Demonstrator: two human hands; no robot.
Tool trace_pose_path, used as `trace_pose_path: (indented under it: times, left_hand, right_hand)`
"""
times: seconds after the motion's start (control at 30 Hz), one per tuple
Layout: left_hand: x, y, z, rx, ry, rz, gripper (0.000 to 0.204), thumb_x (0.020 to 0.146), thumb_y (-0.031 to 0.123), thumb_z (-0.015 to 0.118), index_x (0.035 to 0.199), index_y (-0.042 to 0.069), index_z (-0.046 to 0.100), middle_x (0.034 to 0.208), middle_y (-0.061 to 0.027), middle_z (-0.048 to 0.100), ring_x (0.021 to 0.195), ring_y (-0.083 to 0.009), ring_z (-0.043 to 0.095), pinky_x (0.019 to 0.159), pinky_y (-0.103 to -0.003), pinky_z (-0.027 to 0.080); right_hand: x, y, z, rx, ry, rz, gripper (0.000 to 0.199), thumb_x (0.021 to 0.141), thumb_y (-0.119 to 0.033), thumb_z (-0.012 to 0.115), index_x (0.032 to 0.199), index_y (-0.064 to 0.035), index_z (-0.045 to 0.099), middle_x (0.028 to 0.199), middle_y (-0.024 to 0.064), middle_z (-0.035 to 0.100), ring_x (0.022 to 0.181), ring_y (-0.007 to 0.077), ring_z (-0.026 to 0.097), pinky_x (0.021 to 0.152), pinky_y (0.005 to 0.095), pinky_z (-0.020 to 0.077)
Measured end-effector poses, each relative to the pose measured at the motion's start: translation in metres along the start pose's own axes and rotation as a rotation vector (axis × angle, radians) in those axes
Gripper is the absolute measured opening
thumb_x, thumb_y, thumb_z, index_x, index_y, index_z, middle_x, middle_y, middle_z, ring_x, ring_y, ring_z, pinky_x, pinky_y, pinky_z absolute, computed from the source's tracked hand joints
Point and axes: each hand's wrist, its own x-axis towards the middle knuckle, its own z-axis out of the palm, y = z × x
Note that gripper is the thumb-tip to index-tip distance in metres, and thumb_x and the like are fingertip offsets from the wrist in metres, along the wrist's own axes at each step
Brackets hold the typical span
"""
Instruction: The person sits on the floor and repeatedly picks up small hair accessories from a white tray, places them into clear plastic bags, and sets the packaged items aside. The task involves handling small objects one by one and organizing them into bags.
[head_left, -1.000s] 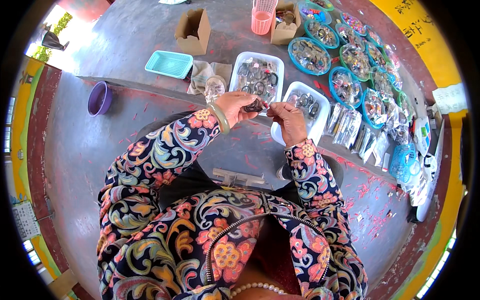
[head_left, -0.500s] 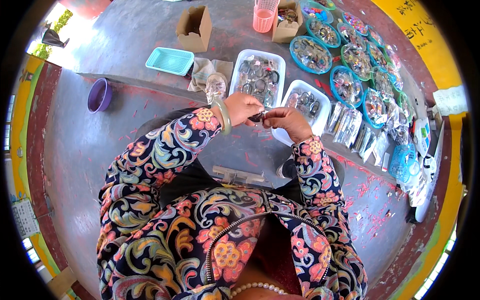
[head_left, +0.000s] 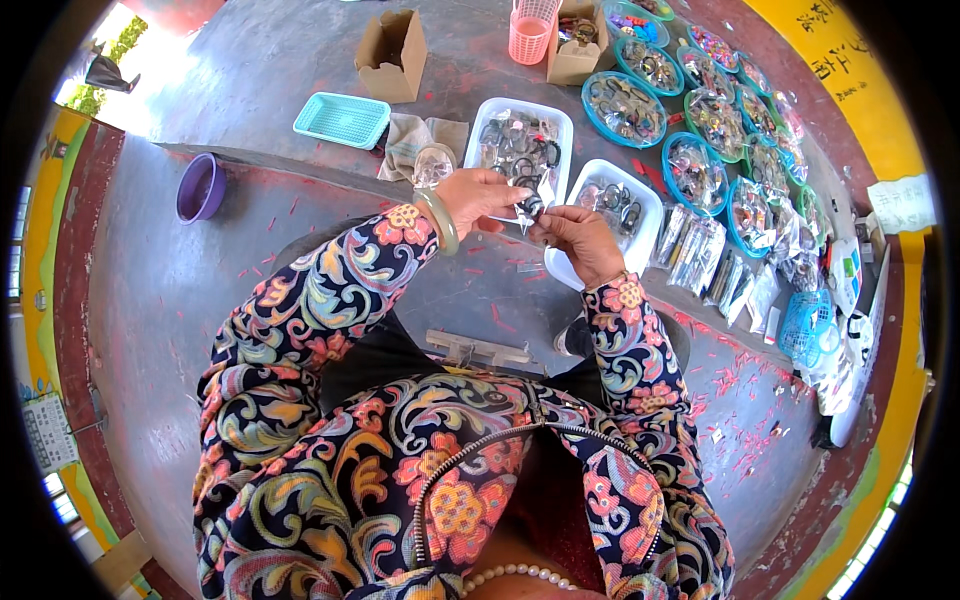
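Both hands meet in front of me around a small dark looped item in clear plastic (head_left: 528,207); its exact kind is too small to tell. My left hand (head_left: 472,200), with a pale bangle (head_left: 437,220) at the wrist, pinches it from the left. The fingers of my right hand (head_left: 583,242) close on its lower right side. Just beyond my left hand stands a white tray (head_left: 567,135) of similar bagged dark loops. Another white tray (head_left: 655,215), holding more dark loops, lies beside my right hand and is partly covered by it.
Blue and green round baskets (head_left: 622,106) of small packaged goods fill the far right. Wrapped packets (head_left: 690,250) lie below them. A teal basket (head_left: 342,118), cardboard box (head_left: 392,60), pink basket (head_left: 529,40) and purple basin (head_left: 201,188) stand farther off. A step edge (head_left: 270,170) crosses the floor.
The small item has turned up and shows more between my fingers. My left hand has shifted slightly left and its fingers have opened out a little. My right hand has barely moved.
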Motion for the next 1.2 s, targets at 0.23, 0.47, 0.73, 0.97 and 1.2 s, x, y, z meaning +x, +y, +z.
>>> trace_pose_path:
  times: [0.23, 0.47, 0.73, 0.97, 1.2]
  left_hand:
    - [0.002, -0.011, 0.0, -0.097, 0.002, -0.016, 0.023, 0.078, 0.018, 0.063, 0.09, 0.0, 0.056, 0.08, -0.0049, 0.059, 0.068, -0.0104, 0.056, 0.056, -0.021, 0.045]
    - [-0.002, -0.009, 0.004, -0.157, 0.005, 0.031, 0.022, 0.079, 0.016, 0.062, 0.089, -0.002, 0.056, 0.082, -0.0068, 0.059, 0.068, -0.0119, 0.056, 0.063, -0.023, 0.048]
    - [0.002, -0.012, 0.001, -0.184, -0.04, 0.041, 0.02, 0.079, 0.014, 0.061, 0.088, -0.003, 0.057, 0.082, -0.0069, 0.059, 0.069, -0.0123, 0.057, 0.064, -0.023, 0.049]
    - [0.004, -0.012, -0.001, -0.026, -0.039, 0.119, 0.017, 0.08, 0.012, 0.058, 0.085, -0.004, 0.058, 0.083, -0.009, 0.06, 0.072, -0.0133, 0.059, 0.061, -0.023, 0.049]
    - [-0.002, -0.016, 0.005, 0.201, -0.131, 0.029, 0.017, 0.079, 0.014, 0.058, 0.085, -0.002, 0.059, 0.084, -0.0094, 0.061, 0.077, -0.0125, 0.059, 0.058, -0.023, 0.049]
  right_hand:
    - [-0.001, 0.0, 0.014, 0.036, 0.003, -0.019, 0.014, 0.076, -0.011, 0.063, 0.084, -0.0002, 0.062, 0.074, 0.0077, 0.064, 0.062, 0.0117, 0.058, 0.059, 0.0213, 0.0437]
    - [-0.002, -0.001, 0.013, -0.074, 0.028, -0.031, 0.015, 0.075, -0.015, 0.064, 0.082, -0.0015, 0.063, 0.072, 0.0068, 0.064, 0.062, 0.0116, 0.059, 0.058, 0.0209, 0.0418]
    - [-0.004, -0.002, 0.014, -0.097, 0.001, -0.066, 0.015, 0.075, -0.015, 0.064, 0.084, -0.0021, 0.063, 0.072, 0.0048, 0.063, 0.064, 0.0111, 0.059, 0.061, 0.0212, 0.0418]
    - [-0.002, -0.013, 0.018, -0.163, 0.083, -0.173, 0.021, 0.075, -0.018, 0.064, 0.09, -0.003, 0.062, 0.079, -0.001, 0.06, 0.072, 0.0059, 0.051, 0.064, 0.02, 0.0383]
    - [-0.005, -0.009, 0.02, -0.151, 0.08, -0.178, 0.016, 0.074, -0.015, 0.065, 0.085, -0.0021, 0.064, 0.071, -0.0004, 0.06, 0.063, 0.0063, 0.049, 0.059, 0.0196, 0.0371]
